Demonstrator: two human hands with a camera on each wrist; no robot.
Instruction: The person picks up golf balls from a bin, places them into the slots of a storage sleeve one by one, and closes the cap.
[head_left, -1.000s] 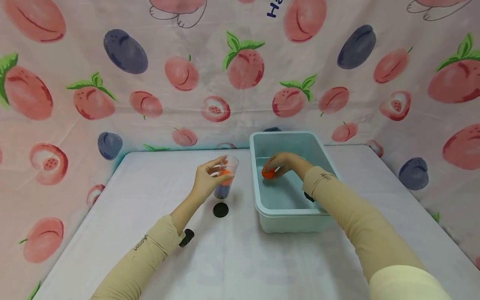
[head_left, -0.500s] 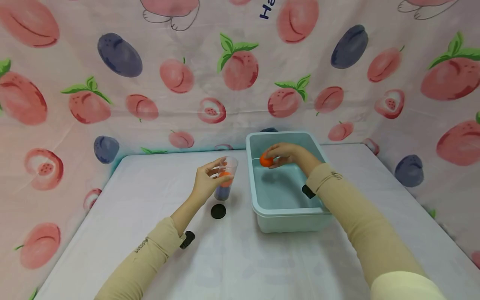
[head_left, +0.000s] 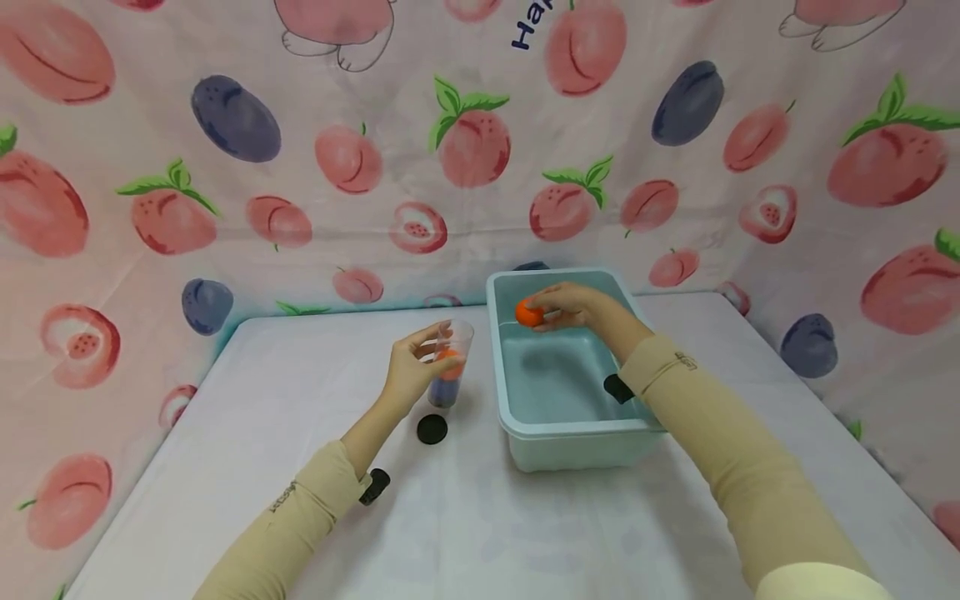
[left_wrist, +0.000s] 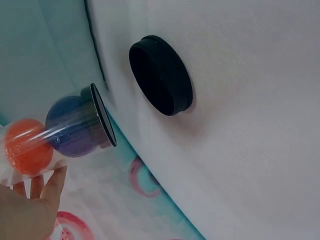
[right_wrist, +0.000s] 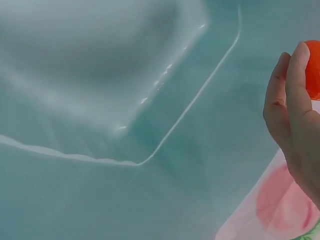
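My left hand (head_left: 410, 372) grips a clear plastic tube (head_left: 459, 333) with its fingers and thumb round the upper part. Inside it, a blue ball (left_wrist: 72, 126) sits at the black-capped bottom and an orange ball (left_wrist: 29, 146) rests above. The top end of the tube has no lid on it. Over the light blue bin, my right hand (head_left: 570, 306) pinches another orange ball (head_left: 528, 312) between fingers and thumb; the right wrist view also catches this ball (right_wrist: 314, 70) at its edge. A black round lid (head_left: 432, 429) lies on the table just in front of the tube.
The light blue plastic bin (head_left: 570, 429) stands right of the tube, with its rim around my right hand. Its floor shows no other balls. A white cloth covers the table (head_left: 300, 350); a fruit-print curtain (head_left: 330, 242) hangs behind.
My right hand has lifted the orange ball up from the bin's floor, slightly leftward. My left hand keeps holding the tube in nearly the same place. The head view has shifted slightly.
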